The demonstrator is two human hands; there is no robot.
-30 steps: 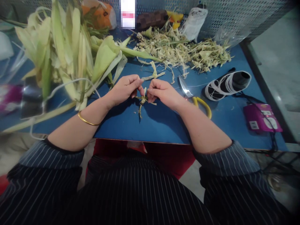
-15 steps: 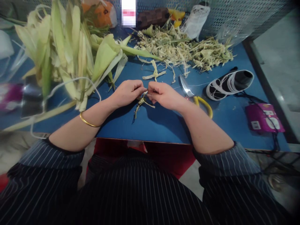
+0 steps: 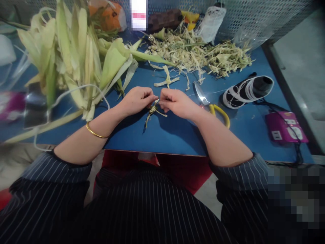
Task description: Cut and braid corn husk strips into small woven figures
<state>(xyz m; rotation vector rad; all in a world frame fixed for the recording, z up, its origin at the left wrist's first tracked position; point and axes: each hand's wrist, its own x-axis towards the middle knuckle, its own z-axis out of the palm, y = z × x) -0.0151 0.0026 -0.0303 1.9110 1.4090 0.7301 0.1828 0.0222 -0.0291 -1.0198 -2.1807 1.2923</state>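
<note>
Close together above the blue table, both hands pinch at a small knotted piece of corn husk, whose thin ends hang down. My left hand has thumb and forefinger pressed together at its upper left. On the other side, the curled fingers of my right hand close on its upper right end. The fingertips hide part of the piece. A cross-shaped husk strip lies just beyond the hands. Scissors with yellow handles rest to the right of my right hand, blades partly visible.
Large green corn husks are heaped at the left. Shredded husk scraps cover the back. A black cone wound with white thread lies at the right, near a purple box with black cords. A white cord crosses the husks.
Hardly anything differs. Both hands keep their pinch on the knotted husk piece, and the view has shifted very slightly.
</note>
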